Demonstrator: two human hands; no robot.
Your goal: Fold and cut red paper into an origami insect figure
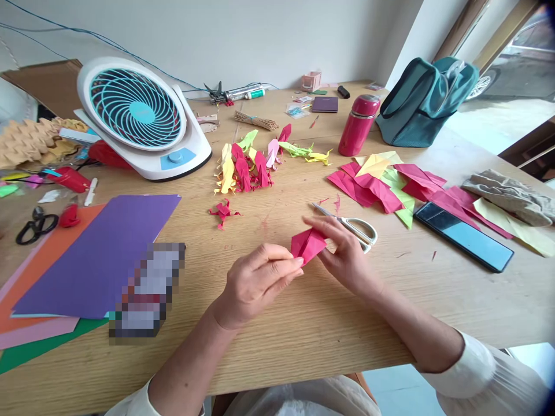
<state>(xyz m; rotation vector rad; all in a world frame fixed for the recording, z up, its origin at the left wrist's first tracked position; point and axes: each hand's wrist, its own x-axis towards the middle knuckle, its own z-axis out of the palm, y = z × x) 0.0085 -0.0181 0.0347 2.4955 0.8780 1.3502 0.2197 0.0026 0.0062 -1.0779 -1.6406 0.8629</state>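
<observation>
A folded piece of red origami paper (pixel 309 245) is held above the wooden table between both hands. My left hand (pixel 260 277) pinches its lower left edge between thumb and fingers. On the other side, my right hand (pixel 344 254) grips the right edge, its fingers partly behind the paper. Scissors (pixel 358 228) with white handles lie just behind my right hand. Beyond the hands sits a small red folded paper figure (pixel 224 213). Farther back stands a cluster of red, yellow, pink and green folded figures (pixel 249 167).
Creased red, green and yellow papers (pixel 368 185) lie at right, near a phone (pixel 463 237). A red flask (pixel 359 125) and teal bag (pixel 427 104) stand behind. Left are a fan (pixel 143 115), purple sheets (pixel 95 254), black scissors (pixel 37 225) and a blurred-out object (pixel 150 292).
</observation>
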